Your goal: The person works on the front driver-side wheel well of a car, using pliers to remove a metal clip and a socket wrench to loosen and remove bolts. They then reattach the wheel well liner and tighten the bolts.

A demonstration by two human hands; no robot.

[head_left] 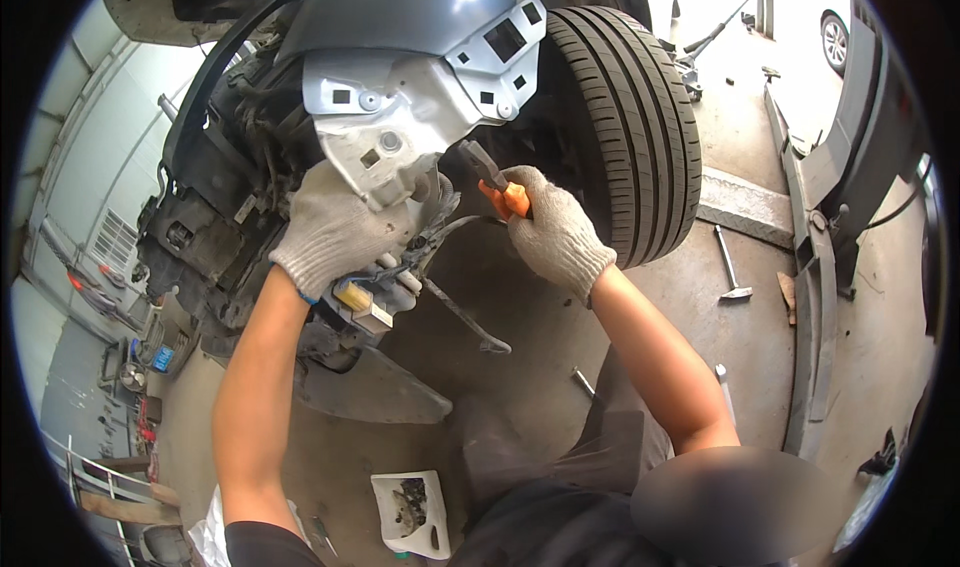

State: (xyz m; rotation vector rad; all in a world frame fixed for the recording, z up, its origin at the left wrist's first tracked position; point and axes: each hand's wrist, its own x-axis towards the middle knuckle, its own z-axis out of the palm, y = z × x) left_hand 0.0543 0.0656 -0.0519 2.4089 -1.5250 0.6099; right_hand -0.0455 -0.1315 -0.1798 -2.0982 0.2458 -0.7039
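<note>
A pair of pliers with orange handles (516, 200) sits in my right hand (558, 229), which wears a pale knitted glove closed around the handles. The jaws point up and left, slightly apart, beside the lower end of a silver metal body panel (400, 92). My left hand (345, 232), gloved too, is up against the underside of that panel. Its fingers are hidden behind the metal, so their grip does not show. Below it hang wires and a yellow and white connector (365, 307). A thin cable (465, 317) dangles from the same bundle.
A car wheel (635, 137) stands just right of the panel. On the floor lie a hammer (728, 267) and a small metal tool (583, 381). A white tray (412, 544) holding small dark parts is near my legs. A lift post (865, 167) rises at the right.
</note>
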